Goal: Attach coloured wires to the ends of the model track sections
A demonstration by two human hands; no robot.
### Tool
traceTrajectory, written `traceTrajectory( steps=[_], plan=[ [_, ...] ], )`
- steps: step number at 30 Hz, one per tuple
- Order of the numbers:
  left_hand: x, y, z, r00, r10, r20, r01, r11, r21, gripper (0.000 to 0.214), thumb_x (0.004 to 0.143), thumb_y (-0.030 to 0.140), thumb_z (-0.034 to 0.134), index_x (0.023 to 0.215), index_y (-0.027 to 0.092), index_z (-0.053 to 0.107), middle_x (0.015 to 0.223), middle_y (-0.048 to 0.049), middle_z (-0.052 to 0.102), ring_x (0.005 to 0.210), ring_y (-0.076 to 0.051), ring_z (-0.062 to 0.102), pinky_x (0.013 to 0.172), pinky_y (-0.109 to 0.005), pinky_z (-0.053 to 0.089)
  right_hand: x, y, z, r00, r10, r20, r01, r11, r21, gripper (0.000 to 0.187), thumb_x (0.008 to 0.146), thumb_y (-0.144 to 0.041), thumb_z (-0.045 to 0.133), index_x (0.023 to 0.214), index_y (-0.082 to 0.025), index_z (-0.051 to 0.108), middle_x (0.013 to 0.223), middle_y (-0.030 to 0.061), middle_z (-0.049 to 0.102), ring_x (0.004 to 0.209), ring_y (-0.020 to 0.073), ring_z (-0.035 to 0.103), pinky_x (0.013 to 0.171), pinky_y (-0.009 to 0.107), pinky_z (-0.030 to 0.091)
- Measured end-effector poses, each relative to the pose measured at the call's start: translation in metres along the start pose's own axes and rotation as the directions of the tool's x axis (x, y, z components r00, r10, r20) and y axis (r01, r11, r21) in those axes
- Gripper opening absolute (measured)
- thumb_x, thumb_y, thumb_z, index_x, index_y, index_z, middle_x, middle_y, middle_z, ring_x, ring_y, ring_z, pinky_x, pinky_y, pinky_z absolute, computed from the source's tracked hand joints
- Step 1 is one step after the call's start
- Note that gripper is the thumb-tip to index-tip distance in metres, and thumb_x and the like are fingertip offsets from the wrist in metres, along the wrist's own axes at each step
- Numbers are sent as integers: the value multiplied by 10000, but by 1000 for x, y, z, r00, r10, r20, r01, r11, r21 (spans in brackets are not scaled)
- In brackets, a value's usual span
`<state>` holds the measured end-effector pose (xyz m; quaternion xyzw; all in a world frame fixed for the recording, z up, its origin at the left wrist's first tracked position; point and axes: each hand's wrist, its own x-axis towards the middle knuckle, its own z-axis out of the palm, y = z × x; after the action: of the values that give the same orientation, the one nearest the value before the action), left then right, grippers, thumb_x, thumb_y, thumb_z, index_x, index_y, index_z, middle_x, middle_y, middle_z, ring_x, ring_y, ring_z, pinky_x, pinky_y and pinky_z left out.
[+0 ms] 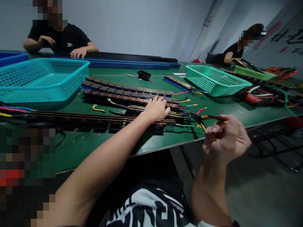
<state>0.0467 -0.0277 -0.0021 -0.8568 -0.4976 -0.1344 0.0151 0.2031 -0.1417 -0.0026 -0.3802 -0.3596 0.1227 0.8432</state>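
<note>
My left hand (157,108) lies over a row of long rail strips (127,91), fingers spread on top and thumb apart. The strips carry copper-coloured bars on black and blue holders, with short coloured wires at their right ends. In my right hand (227,138) is a pair of pliers (203,121) with yellow-and-black handles, its dark jaws pointing left at the wire ends. Whether the jaws grip a wire, I cannot tell. A green wire (189,125) with a yellow tip and a red wire (201,111) stick out close to the jaws.
A turquoise basket (44,88) stands at left, a green basket (215,80) at right. Behind lie blue and black profiles (132,63) and a small black box (144,75). A red tool (252,98) lies at right. One person sits opposite, another far right.
</note>
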Motion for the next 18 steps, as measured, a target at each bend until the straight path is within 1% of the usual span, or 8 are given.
traceTrajectory(
  steps=[5, 9, 11, 13, 15, 16, 17, 18],
  plan=[
    [-1, 0, 1, 1000, -1, -2, 1, 1000, -2, 445, 1008, 416, 360, 1238, 152, 634, 1450, -140, 564, 1368, -321, 458, 1087, -477, 419, -2, 18, 2, 996, -13, 93, 21, 996, -83, 250, 798, -401, 736, 700, -176, 691, 426, -78, 456, 352, 60, 365, 364, 218, 289],
    [-1, 0, 1, 1000, 1, -11, -1, 1000, -7, 436, 1004, 415, 369, 1225, 154, 639, 1426, -141, 578, 1346, -323, 474, 1078, -478, 427, -1, 20, -8, 961, -65, 271, 145, 946, -288, 238, 832, -347, 696, 667, -175, 709, 491, -50, 519, 402, 61, 410, 408, 217, 322],
    [-1, 0, 1, 1000, 5, -12, -5, 1000, -5, 436, 1003, 411, 369, 1223, 149, 640, 1419, -142, 581, 1342, -325, 477, 1074, -479, 430, 2, 17, -13, 902, -94, 421, 263, 894, -364, 200, 826, -291, 688, 664, -179, 727, 523, -35, 574, 432, 67, 453, 436, 214, 361],
    [-1, 0, 0, 1000, 6, -16, -7, 1000, -2, 435, 1002, 405, 368, 1221, 145, 639, 1414, -142, 585, 1337, -325, 482, 1068, -479, 436, 6, 14, -17, 807, -91, 584, 372, 846, -383, 172, 805, -253, 695, 653, -182, 734, 512, -37, 578, 433, 69, 460, 444, 211, 371],
    [-1, 0, 0, 1000, 4, -17, -4, 1000, 0, 428, 1000, 402, 371, 1212, 145, 642, 1415, -144, 584, 1331, -324, 488, 1062, -479, 442, 8, 11, -18, 717, -71, 694, 435, 823, -365, 176, 794, -241, 698, 631, -180, 725, 483, -45, 541, 419, 63, 434, 435, 208, 354],
    [-1, 0, 0, 1000, 3, -15, -3, 1000, 1, 425, 1000, 403, 374, 1205, 148, 645, 1416, -144, 583, 1328, -322, 491, 1059, -478, 444, 8, 11, -18, 692, -66, 719, 448, 821, -356, 182, 795, -238, 696, 625, -179, 719, 477, -48, 529, 414, 60, 421, 430, 208, 344],
    [-1, 0, 0, 1000, 2, -12, -2, 1000, 1, 422, 999, 405, 376, 1201, 151, 646, 1416, -143, 584, 1327, -321, 492, 1058, -478, 445, 7, 11, -19, 687, -70, 724, 451, 822, -348, 181, 798, -235, 692, 627, -179, 716, 480, -48, 529, 414, 58, 416, 429, 207, 341],
    [-1, 0, 0, 1000, 2, -11, -2, 1000, 0, 422, 999, 407, 377, 1199, 153, 647, 1416, -143, 584, 1328, -321, 492, 1057, -478, 446, 6, 11, -18, 698, -79, 711, 445, 826, -346, 175, 801, -231, 691, 636, -179, 716, 490, -47, 541, 419, 58, 420, 432, 207, 343]
  ],
)
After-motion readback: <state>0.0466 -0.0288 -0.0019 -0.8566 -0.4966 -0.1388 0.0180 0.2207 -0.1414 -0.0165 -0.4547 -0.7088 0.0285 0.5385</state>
